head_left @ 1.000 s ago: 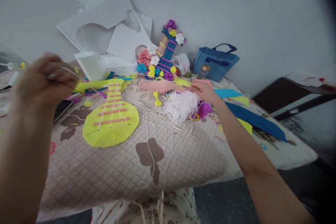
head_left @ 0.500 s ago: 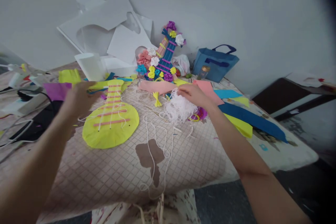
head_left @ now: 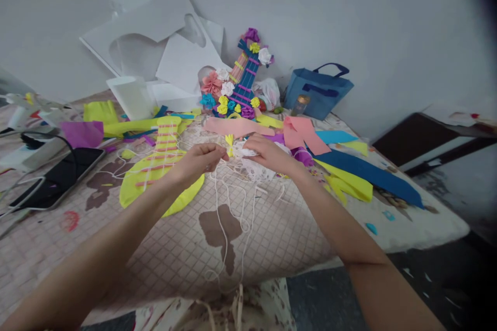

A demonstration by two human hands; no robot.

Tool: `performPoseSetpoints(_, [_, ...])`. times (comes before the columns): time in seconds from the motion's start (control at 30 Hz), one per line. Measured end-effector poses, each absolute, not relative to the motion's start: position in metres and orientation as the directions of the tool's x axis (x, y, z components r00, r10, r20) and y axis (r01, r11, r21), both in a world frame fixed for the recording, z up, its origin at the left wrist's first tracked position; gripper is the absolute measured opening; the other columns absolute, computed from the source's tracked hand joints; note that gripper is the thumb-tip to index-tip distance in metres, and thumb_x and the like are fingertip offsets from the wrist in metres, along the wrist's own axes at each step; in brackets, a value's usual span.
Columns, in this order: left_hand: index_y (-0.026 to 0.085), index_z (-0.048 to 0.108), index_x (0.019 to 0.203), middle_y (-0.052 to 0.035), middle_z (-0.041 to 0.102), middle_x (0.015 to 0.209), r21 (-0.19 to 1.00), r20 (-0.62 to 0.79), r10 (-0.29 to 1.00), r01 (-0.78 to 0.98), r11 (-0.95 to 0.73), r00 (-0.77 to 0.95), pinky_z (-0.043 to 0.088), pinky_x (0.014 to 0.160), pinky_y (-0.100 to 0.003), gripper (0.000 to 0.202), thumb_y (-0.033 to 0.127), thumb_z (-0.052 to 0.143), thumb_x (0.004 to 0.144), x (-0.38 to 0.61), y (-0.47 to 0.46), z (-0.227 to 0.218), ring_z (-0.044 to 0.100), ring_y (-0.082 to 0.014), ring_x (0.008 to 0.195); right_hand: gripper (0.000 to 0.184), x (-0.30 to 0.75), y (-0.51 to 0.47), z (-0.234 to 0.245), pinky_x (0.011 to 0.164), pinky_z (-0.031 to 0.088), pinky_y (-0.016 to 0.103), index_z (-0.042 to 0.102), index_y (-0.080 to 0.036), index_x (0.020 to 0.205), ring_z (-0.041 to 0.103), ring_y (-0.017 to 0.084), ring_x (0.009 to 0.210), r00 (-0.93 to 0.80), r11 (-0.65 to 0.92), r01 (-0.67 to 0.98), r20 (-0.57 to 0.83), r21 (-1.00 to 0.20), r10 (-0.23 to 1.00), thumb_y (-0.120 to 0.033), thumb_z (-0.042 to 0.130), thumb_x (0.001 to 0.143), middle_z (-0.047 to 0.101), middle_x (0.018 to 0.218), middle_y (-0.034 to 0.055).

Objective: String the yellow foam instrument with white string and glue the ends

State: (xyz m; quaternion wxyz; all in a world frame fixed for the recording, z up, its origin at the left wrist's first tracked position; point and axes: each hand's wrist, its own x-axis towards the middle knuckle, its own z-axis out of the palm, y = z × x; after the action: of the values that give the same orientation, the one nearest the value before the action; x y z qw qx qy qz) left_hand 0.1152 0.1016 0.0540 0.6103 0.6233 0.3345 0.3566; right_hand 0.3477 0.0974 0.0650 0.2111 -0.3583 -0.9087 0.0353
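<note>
My left hand (head_left: pixel 205 159) is closed in a pinch beside the tangle of white string (head_left: pixel 258 169), with thin strands at its fingertips. Facing it, my right hand (head_left: pixel 267 152) grips part of the same tangle, its fingers curled over the top. A small yellow paper bow (head_left: pixel 230 144) shows between the two hands. Partly hidden behind my left forearm lies a yellow guitar-shaped cutout (head_left: pixel 134 181) with pink strips and white strings across its neck and body. Loose strands trail from the tangle toward the table's front edge.
A blue paper guitar with paper flowers (head_left: pixel 244 85) leans on the wall beside white board offcuts (head_left: pixel 147 20). A blue bag (head_left: pixel 318 90) and glass jar (head_left: pixel 301 106) stand behind. Coloured paper strips (head_left: pixel 373 176) lie right; a phone (head_left: pixel 58 181), power strip (head_left: pixel 31 152) and glue gun (head_left: pixel 23 108) left.
My left hand has come from beyond the yellow cutout's left side to the middle, close to my right hand. My right hand has shifted slightly left and down over the string tangle.
</note>
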Motion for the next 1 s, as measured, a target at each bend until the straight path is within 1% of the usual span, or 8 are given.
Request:
performPoseSetpoints(0.17, [0.014, 0.064, 0.065, 0.0022, 0.041, 0.054, 0.981, 0.008, 0.886, -0.178, 0.084, 0.463, 0.019, 0.042, -0.019, 0.022, 0.033, 0.066, 0.075, 0.101, 0.099, 0.046, 0.025, -0.0041, 0.043, 0.021, 0.347, 0.101, 0.047, 0.087, 0.041, 0.035, 0.058, -0.019, 0.092, 0.053, 0.020, 0.098, -0.563, 0.721, 0.520, 0.452, -0.458, 0.692, -0.038, 0.060, 0.084, 0.060, 0.095, 0.0068])
performPoseSetpoints(0.27, [0.015, 0.067, 0.070, 0.0042, 0.034, 0.048, 0.999, 0.014, 0.902, -0.038, 0.003, 0.432, 0.018, 0.041, -0.020, 0.024, 0.038, 0.062, 0.078, 0.095, 0.101, 0.039, 0.026, -0.0061, 0.042, 0.035, 0.344, 0.099, 0.035, 0.089, 0.044, 0.036, 0.055, -0.023, 0.111, 0.055, 0.019, 0.106, -0.423, 0.637, 0.359, 0.489, -0.682, 0.763, -0.044, 0.060, 0.083, 0.057, 0.116, 0.0080])
performPoseSetpoints(0.33, [0.017, 0.068, 0.074, 0.0046, 0.032, 0.047, 0.995, -0.001, 0.908, 0.088, -0.040, 0.420, 0.019, 0.041, -0.021, 0.025, 0.039, 0.059, 0.080, 0.091, 0.102, 0.034, 0.027, -0.0074, 0.042, 0.032, 0.342, 0.094, 0.028, 0.085, 0.047, 0.033, 0.055, -0.023, 0.110, 0.058, 0.018, 0.101, -0.282, 0.563, 0.307, 0.492, -0.767, 0.824, -0.044, 0.055, 0.086, 0.058, 0.114, 0.0077])
performPoseSetpoints(0.4, [0.018, 0.069, 0.076, 0.0044, 0.033, 0.048, 0.978, -0.017, 0.909, 0.197, -0.072, 0.416, 0.020, 0.041, -0.021, 0.025, 0.040, 0.057, 0.080, 0.088, 0.102, 0.029, 0.029, -0.0080, 0.042, 0.022, 0.338, 0.088, 0.022, 0.079, 0.048, 0.031, 0.058, -0.021, 0.097, 0.060, 0.016, 0.089, -0.172, 0.513, 0.370, 0.485, -0.774, 0.857, -0.040, 0.051, 0.089, 0.062, 0.097, 0.0056])
performPoseSetpoints(0.5, [0.018, 0.069, 0.076, 0.0043, 0.034, 0.049, 0.950, -0.025, 0.906, 0.292, -0.110, 0.422, 0.022, 0.041, -0.021, 0.026, 0.041, 0.056, 0.080, 0.086, 0.100, 0.026, 0.031, -0.0083, 0.043, 0.015, 0.327, 0.080, 0.014, 0.073, 0.047, 0.030, 0.059, -0.020, 0.082, 0.057, 0.015, 0.077, -0.214, 0.515, 0.531, 0.482, -0.673, 0.850, -0.032, 0.052, 0.088, 0.061, 0.080, 0.0029])
performPoseSetpoints(0.73, [0.017, 0.068, 0.078, 0.0044, 0.035, 0.049, 0.921, -0.008, 0.880, 0.347, -0.178, 0.475, 0.022, 0.042, -0.021, 0.029, 0.041, 0.052, 0.081, 0.086, 0.098, 0.028, 0.032, -0.0088, 0.043, 0.013, 0.302, 0.085, -0.004, 0.088, 0.040, 0.037, 0.058, -0.018, 0.090, 0.047, 0.024, 0.101, -0.384, 0.578, 0.728, 0.479, -0.368, 0.790, -0.017, 0.061, 0.078, 0.056, 0.100, 0.0096])
performPoseSetpoints(0.93, [0.016, 0.063, 0.063, 0.0014, 0.047, 0.051, 0.736, 0.192, 0.902, 0.552, -0.393, 0.386, 0.024, 0.045, -0.022, 0.022, 0.030, 0.056, 0.078, 0.083, 0.104, 0.018, 0.038, -0.0098, 0.048, 0.005, 0.301, 0.080, 0.006, 0.072, 0.042, 0.028, 0.053, -0.020, 0.086, 0.053, 0.015, 0.078, -0.216, 0.489, 0.565, 0.452, -0.665, 0.865, -0.020, 0.049, 0.084, 0.057, 0.083, 0.0021])
performPoseSetpoints(1.0, [0.016, 0.062, 0.073, 0.0031, 0.045, 0.051, 0.776, 0.226, 0.905, 0.495, -0.391, 0.361, 0.025, 0.045, -0.022, 0.016, 0.030, 0.057, 0.079, 0.086, 0.104, 0.015, 0.038, -0.0093, 0.047, 0.006, 0.300, 0.076, 0.010, 0.066, 0.041, 0.026, 0.054, -0.020, 0.085, 0.053, 0.014, 0.072, -0.196, 0.462, 0.511, 0.425, -0.725, 0.884, -0.025, 0.049, 0.085, 0.057, 0.080, 0.0005])
